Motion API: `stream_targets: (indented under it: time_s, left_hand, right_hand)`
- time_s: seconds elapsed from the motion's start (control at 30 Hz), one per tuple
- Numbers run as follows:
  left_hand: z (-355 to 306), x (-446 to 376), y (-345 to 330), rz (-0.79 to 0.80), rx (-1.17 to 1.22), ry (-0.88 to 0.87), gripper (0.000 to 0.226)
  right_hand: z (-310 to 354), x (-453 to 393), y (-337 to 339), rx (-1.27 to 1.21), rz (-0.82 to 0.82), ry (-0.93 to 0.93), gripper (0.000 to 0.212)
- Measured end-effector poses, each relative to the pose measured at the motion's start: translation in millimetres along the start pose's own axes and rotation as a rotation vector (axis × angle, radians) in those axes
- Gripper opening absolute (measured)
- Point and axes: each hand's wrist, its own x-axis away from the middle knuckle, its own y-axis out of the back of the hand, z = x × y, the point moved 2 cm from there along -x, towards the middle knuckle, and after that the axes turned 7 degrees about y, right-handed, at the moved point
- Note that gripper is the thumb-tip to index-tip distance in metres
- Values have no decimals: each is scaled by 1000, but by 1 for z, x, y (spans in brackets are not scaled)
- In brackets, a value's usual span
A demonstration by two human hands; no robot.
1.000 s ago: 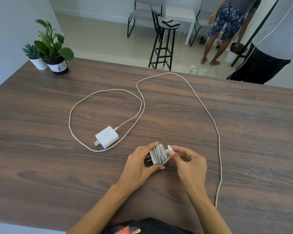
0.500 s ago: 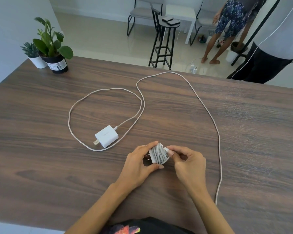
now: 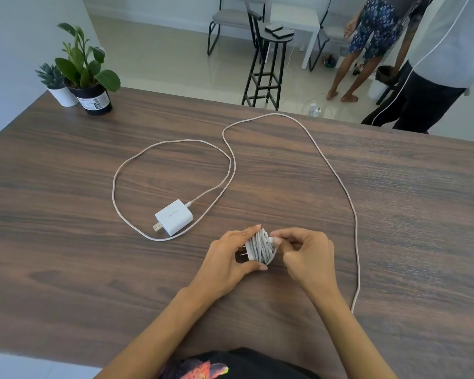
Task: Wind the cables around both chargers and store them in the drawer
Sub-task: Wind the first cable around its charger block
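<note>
A charger wrapped in many turns of grey-white cable (image 3: 260, 248) is held just above the wooden table (image 3: 66, 242). My left hand (image 3: 227, 262) grips it from the left, its prongs pointing toward my palm. My right hand (image 3: 304, 255) pinches the cable's end plug against the right side of the bundle. A second white charger (image 3: 174, 216) lies flat on the table to the left, prongs toward me. Its long white cable (image 3: 340, 184) runs unwound in a loop and a wide arc across the table. No drawer is in view.
Two potted plants (image 3: 85, 75) stand at the table's far left corner. Beyond the far edge are a black stool (image 3: 268, 58), chairs, and two people standing at the right. The unwound cable's loose end lies by my right forearm.
My right hand has brought the cable's end plug in against the wound bundle and curled tighter. My left hand has kept its grip on the charger.
</note>
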Motion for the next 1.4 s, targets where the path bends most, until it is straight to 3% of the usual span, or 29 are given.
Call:
stream_targets:
  time_s: [0.13,0.5,0.8,1.07,1.4]
  left_hand:
    - [-1,-1,1,-6,-4,31,77]
    - [2,-4,1,18,9,70,78]
    - [3,-3,1,16,10,69,78]
    - [8,-1,1,27,15,80,78]
    - [19,-1,-4,-48,247,160,74]
  right_hand:
    - [-2,-3,0,-83,-43,-67,12]
    - [3,-9,5,14,63,26,15]
    - [1,-13,3,-93,82,-43,13]
    - [7,-15,3,13,121,1,12]
    - [-1,-14,5,-77,84,-80,13]
